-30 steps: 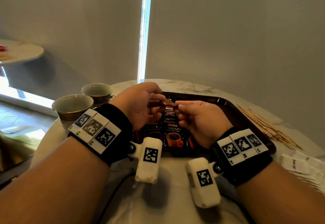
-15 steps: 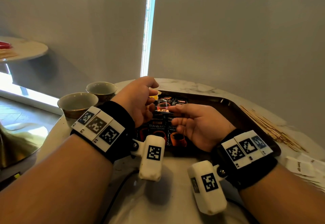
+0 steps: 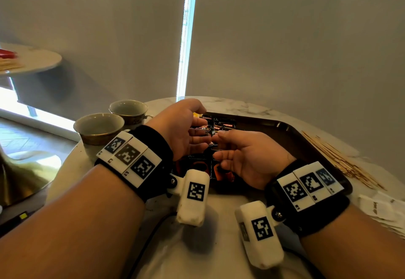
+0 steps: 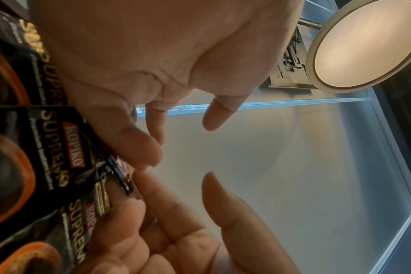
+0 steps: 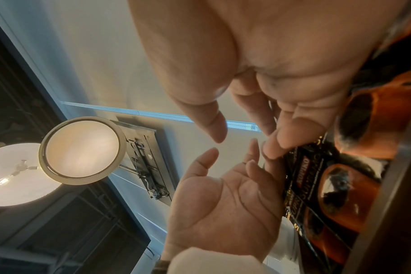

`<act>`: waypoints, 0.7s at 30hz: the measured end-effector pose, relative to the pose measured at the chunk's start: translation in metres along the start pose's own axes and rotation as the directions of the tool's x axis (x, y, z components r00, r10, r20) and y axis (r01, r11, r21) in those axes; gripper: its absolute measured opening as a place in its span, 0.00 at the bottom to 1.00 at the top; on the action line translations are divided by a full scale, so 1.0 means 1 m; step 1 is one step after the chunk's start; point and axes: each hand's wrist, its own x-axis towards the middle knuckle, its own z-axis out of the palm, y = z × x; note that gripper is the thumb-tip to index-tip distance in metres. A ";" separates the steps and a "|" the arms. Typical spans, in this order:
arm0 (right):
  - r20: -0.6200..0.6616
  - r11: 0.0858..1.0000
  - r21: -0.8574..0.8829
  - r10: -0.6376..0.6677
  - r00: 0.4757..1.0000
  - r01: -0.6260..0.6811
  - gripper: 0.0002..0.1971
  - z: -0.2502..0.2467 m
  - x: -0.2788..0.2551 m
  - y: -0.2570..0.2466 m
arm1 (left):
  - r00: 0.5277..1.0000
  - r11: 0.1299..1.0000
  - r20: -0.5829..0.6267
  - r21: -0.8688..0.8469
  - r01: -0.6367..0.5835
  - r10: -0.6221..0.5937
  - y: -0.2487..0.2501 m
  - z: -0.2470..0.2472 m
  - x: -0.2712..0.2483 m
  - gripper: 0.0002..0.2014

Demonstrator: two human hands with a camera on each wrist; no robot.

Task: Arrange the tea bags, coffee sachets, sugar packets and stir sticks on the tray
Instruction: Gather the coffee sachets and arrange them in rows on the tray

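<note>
Black-and-orange coffee sachets [image 3: 206,128] lie in overlapping rows on the left part of the dark brown tray [image 3: 285,125]. My left hand [image 3: 197,134] and right hand [image 3: 221,145] meet just above them, fingers relaxed and nearly straight. In the left wrist view the left hand [image 4: 176,137] and right hand [image 4: 174,185] touch the sachets' [image 4: 56,148] top edges with their fingertips, thumbs held apart. The right wrist view shows the right hand [image 5: 246,140] resting fingertips on a sachet [image 5: 305,176] and the left hand [image 5: 232,153] palm open. Neither grips anything.
Wooden stir sticks [image 3: 337,158] lie loose on the marble table right of the tray. White sugar packets [image 3: 379,208] are heaped at the right edge. Two cups [image 3: 98,125] [image 3: 129,109] stand left of the tray. A small yellow packet [image 3: 195,114] peeks out behind my left hand.
A second ago both hands pinched a sachet between them above the tray. It now lies with the others, and the fingers of both hands have opened out.
</note>
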 end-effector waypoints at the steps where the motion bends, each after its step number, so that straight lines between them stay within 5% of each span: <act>1: -0.006 1.000 -0.003 -0.007 1.000 0.007 0.19 0.000 0.000 0.000 | 1.000 1.000 0.000 -0.002 0.001 -0.001 0.000 0.000 0.000 0.22; 9: -0.133 0.985 -0.110 -0.144 0.981 0.130 0.18 -0.004 0.002 -0.009 | 1.000 1.000 0.008 -0.025 -0.018 0.018 -0.001 0.001 0.001 0.21; 14: -0.350 0.965 -0.087 -0.261 0.900 0.246 0.14 -0.022 0.005 -0.022 | 0.999 0.999 0.012 0.002 -0.043 0.043 -0.002 0.000 0.001 0.18; 17: -0.455 0.967 -0.171 -0.246 0.856 0.188 0.18 -0.031 0.006 -0.024 | 0.999 0.999 0.003 0.011 -0.054 0.054 -0.002 -0.001 0.001 0.16; 21: -0.402 0.935 -0.353 -0.167 0.900 0.016 0.26 -0.031 0.003 -0.024 | 0.998 0.998 -0.010 -0.013 -0.064 0.064 -0.001 0.000 0.001 0.16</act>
